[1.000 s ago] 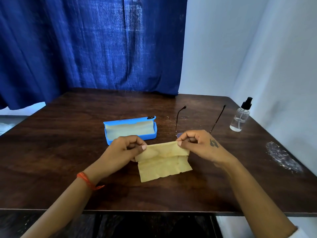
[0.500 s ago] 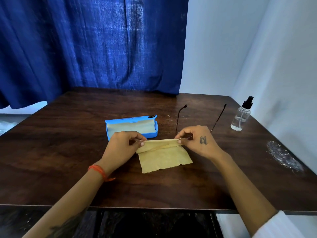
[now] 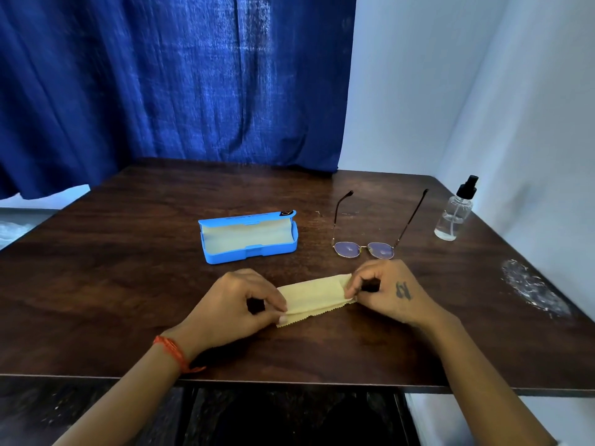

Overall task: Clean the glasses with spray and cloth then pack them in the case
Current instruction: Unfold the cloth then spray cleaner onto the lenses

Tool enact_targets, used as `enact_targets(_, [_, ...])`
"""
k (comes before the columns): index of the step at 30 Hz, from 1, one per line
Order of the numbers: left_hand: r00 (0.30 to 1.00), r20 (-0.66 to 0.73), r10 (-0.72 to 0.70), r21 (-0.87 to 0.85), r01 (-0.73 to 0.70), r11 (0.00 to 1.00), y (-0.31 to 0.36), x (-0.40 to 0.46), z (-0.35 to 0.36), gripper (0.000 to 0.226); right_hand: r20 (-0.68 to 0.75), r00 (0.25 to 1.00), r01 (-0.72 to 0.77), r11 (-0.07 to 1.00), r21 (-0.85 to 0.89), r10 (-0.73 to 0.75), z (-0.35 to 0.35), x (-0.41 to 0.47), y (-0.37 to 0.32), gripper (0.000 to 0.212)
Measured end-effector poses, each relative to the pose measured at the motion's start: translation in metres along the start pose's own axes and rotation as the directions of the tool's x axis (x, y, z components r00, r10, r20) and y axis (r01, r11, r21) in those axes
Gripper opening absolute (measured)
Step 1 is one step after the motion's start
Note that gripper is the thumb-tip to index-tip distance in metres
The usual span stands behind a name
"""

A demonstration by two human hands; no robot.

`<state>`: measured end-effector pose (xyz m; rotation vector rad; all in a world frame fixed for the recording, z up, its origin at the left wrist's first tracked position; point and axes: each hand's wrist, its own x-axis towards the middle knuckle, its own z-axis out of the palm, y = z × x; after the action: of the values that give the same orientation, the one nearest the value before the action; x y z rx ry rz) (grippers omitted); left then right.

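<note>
the fingertips are partly tucked behind the folded yellow cloth point(image 3: 314, 295) on the table point(image 3: 128, 284), whose ends the left hand point(image 3: 236, 300) and right hand point(image 3: 384, 292) each pinch, near the glasses point(image 3: 365, 249) and open case point(image 3: 248, 236).

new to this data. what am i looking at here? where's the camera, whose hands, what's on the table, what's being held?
There is no robot: a person works with bare hands, and one wide-angle camera on their head looks forward and down, so the arms enter from the bottom. The left hand and the right hand each pinch an end of a folded yellow cloth, low over the dark wooden table. Beyond the cloth stands an open blue case with a pale lining. To its right lie the glasses, arms unfolded and pointing away. A clear spray bottle with a black top stands upright near the right edge. A blue curtain hangs behind.
</note>
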<state>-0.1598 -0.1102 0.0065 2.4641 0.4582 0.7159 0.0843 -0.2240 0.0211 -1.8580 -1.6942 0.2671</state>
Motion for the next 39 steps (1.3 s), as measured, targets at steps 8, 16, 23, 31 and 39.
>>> enact_targets(8, [0.971, -0.107, -0.215, 0.110, 0.226, 0.968, 0.005, 0.016, 0.004, 0.028, -0.004, 0.980, -0.199, 0.976, -0.087, 0.200, 0.004, 0.016, 0.000, 0.030])
enact_targets(16, [0.922, 0.193, -0.336, 0.020, 0.339, 0.941, 0.011, 0.027, 0.000, 0.009, 0.136, 0.935, -0.354, 0.891, 0.286, 0.328, -0.004, 0.023, -0.009, 0.009])
enact_targets(23, [0.832, 0.383, -0.401, -0.477, 0.550, 0.685, 0.026, 0.018, -0.008, 0.021, 0.161, 0.969, -0.248, 0.722, 0.646, 0.188, -0.018, 0.033, -0.030, 0.013])
enact_targets(31, [0.891, 0.106, -0.441, -0.128, 0.452, 0.883, 0.016, 0.023, -0.004, 0.038, 0.214, 0.976, 0.016, 0.995, 0.096, -0.036, 0.009, 0.070, -0.042, 0.023])
enact_targets(39, [0.933, -0.071, -0.354, -0.146, 0.341, 0.929, 0.005, 0.038, 0.006, 0.051, 0.010, 0.973, 0.232, 0.969, -0.087, -0.232, 0.019, 0.058, -0.046, 0.026])
